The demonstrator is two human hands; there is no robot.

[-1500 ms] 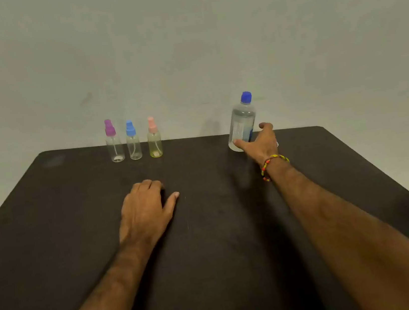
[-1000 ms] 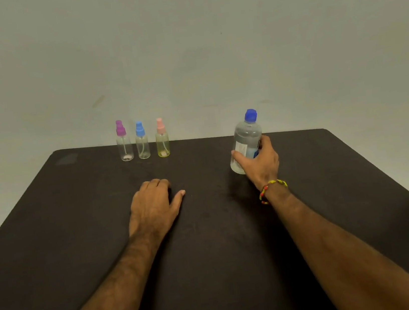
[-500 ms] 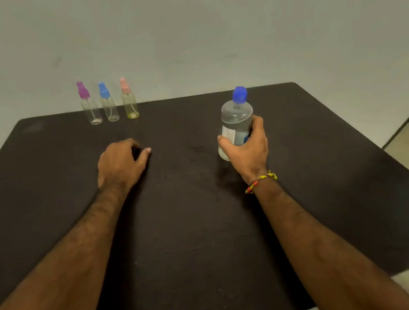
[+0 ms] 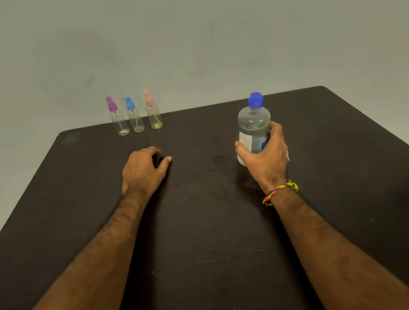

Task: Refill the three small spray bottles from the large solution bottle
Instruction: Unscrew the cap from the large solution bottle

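Fingers (image 4: 275, 131) of the right hand (image 4: 267, 159) wrap around the lower half of the large solution bottle (image 4: 254, 128), thumb on its left side and the rest on its right, so the hand is closed on it. Curled fingers (image 4: 150, 153) of the left hand (image 4: 142, 170) rest loosely on the dark surface with nothing in them, the thumb pointing right.

By size, the dark tabletop (image 4: 209, 233) fills most of the view, running from the pale wall (image 4: 180, 27) at the far edge down to the near edge under both forearms. Next is the large bottle, clear with a label on its side and a blue cap (image 4: 255, 100) on top; it stands upright or nearly so, right of centre, and I cannot tell whether its base touches the tabletop because the hand covers it.

Well apart from it, at the far left edge, stand the three small spray bottles in a tight row, all upright with heads on: the purple-topped bottle (image 4: 117, 119), just beside it the blue-topped bottle (image 4: 135, 117), then the pink-topped bottle (image 4: 153, 113), which looks yellowish. Smallest is the beaded yellow and red bracelet (image 4: 279, 192) around the right wrist.
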